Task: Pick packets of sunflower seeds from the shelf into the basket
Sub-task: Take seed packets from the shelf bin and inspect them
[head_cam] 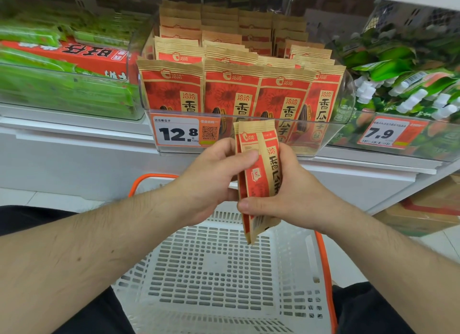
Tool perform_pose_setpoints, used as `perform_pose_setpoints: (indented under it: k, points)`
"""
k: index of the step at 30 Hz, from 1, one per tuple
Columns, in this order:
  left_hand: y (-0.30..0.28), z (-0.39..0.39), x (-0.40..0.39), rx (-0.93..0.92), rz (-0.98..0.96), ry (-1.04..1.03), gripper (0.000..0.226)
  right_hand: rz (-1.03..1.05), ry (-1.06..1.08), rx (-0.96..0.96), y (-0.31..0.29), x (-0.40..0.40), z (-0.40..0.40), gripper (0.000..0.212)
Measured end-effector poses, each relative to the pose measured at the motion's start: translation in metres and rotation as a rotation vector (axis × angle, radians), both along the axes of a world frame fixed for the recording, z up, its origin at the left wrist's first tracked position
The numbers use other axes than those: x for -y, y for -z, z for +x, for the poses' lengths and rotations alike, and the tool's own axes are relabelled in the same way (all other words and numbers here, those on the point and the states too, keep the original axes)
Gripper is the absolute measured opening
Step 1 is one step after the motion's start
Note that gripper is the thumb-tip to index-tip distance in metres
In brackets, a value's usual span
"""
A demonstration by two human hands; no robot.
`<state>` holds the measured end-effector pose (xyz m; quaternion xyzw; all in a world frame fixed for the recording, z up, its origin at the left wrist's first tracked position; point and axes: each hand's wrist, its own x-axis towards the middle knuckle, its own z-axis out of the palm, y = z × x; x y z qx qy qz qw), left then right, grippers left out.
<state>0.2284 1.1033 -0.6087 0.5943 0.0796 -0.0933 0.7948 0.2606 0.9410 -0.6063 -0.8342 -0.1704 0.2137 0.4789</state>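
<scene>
Red and tan sunflower seed packets [258,169] are held upright between both hands above the basket; there look to be two, pressed together. My left hand [211,181] pinches them from the left, thumb on the front. My right hand [291,196] grips them from the right, thumb across the lower part. Below them sits a white perforated basket [214,266] with an orange rim, nothing visible inside it. Several more seed packets [231,84] stand in rows in a clear shelf bin [331,129] straight ahead.
Green packs and a red box [82,54] fill the bin on the left. Green pouches with white caps [403,94] fill the bin on the right. Price tags read 12.8 [179,133] and 7.9 [380,133]. Brown cartons [428,209] sit low on the right.
</scene>
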Motion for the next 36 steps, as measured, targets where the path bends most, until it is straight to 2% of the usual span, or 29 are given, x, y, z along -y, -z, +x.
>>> perform_pose_setpoints:
  k: [4,7,8,11,16,24,29,36]
  points:
    - [0.001,0.004,-0.003,0.021,0.069,-0.107,0.005,-0.004,0.069,0.016,0.007,0.002,0.007,0.074]
    - [0.002,0.006,-0.005,0.003,0.072,-0.121,0.011,0.109,0.189,-0.023,0.006,0.004,0.015,0.029]
    - [0.002,0.006,-0.006,-0.004,0.069,-0.113,0.012,0.149,0.230,-0.034,0.004,0.004,0.018,0.027]
    - [0.001,0.006,-0.005,-0.029,0.046,-0.100,0.020,0.237,0.281,-0.073,0.001,0.004,0.020,0.040]
    - [-0.001,0.005,-0.007,-0.060,0.030,-0.096,0.024,0.237,0.269,-0.113,-0.002,0.006,0.021,0.042]
    - [-0.003,0.005,-0.008,-0.097,0.007,-0.135,0.024,0.089,0.083,-0.125,-0.007,0.012,0.022,0.038]
    - [-0.002,0.005,-0.007,-0.108,0.002,-0.136,0.024,0.063,0.039,-0.098,-0.005,0.014,0.025,0.044]
    - [0.000,0.007,-0.011,-0.116,-0.025,-0.172,0.025,-0.067,-0.147,-0.141,-0.009,0.020,0.024,0.058]
